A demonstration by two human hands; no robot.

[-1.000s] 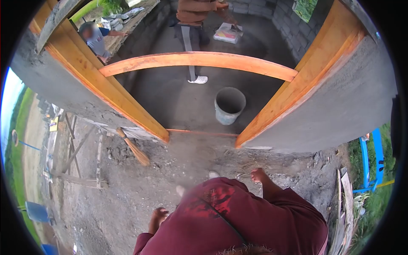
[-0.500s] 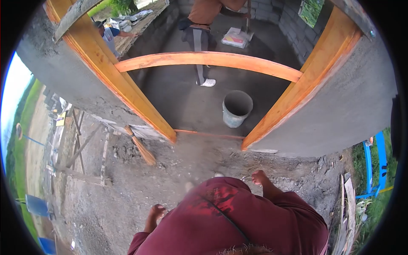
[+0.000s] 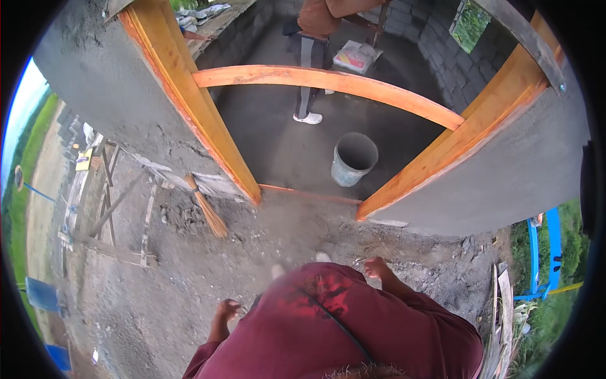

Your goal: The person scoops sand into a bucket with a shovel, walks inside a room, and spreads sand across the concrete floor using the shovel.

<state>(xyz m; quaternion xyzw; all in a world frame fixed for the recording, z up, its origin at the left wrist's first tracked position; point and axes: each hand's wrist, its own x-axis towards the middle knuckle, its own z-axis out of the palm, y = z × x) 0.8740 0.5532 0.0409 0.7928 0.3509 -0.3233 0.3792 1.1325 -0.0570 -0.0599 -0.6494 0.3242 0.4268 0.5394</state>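
Note:
My left hand hangs beside the maroon shirt at the lower left, over the rough ground; its fingers are curled and too small to read clearly. On the other side, my right hand is held in front of the body, fingers bent, with no object visible in it. Ahead stands an orange wooden door frame with a curved crossbar. Beyond it a grey bucket sits upright on the floor. A straw broom leans by the left wall base.
Inside, a person in a brown top holds a long tool by a printed bag. Grey plastered walls flank the doorway. Wooden boards lie at right, near blue metal bars. Timber framing stands at left.
The view has shifted and turned, so the door frame sits differently. The person inside has straightened with the tool. The other person at upper left has mostly left view. My right hand has moved slightly left.

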